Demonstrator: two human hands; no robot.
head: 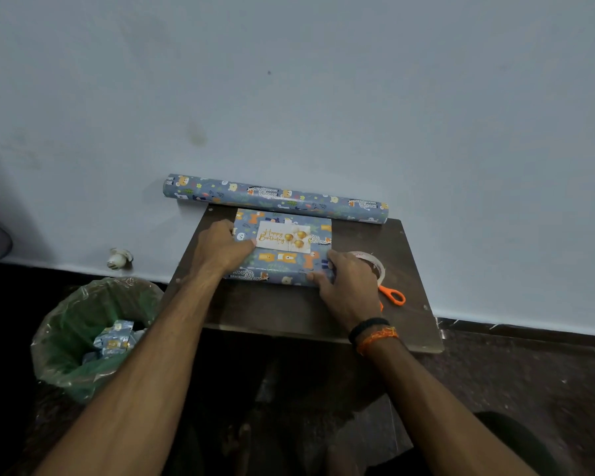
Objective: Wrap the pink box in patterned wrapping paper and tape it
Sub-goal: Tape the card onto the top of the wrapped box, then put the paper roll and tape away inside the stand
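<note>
While we lean over the small dark brown wooden table [289,310], this is how things lie:

Left hand: our left hand [220,249] reaches in from the lower left, forearm stretched out long, fingers curled round the left edge of the flat box wrapped in blue animal-patterned paper [282,266].

Right hand: our right hand [349,286] comes in from the lower right with black and orange wristbands [375,333]; its fingers and thumb grip the box's near right corner.

Box: it lies flat on the far half of the table, long axis running left to right, a white "Happy Birthday" card [284,238] on top facing us.

Paper roll: the blue patterned wrapping paper roll [275,198] lies against the wall just behind the box, parallel to it.

Tape: a clear tape roll [373,264] sits just right of our right hand.

Scissors: orange-handled scissors [392,295] lie near the tape, partly hidden.

Bin: a green-lined waste bin [66,338] stands left of the table, holding paper scraps.
</note>
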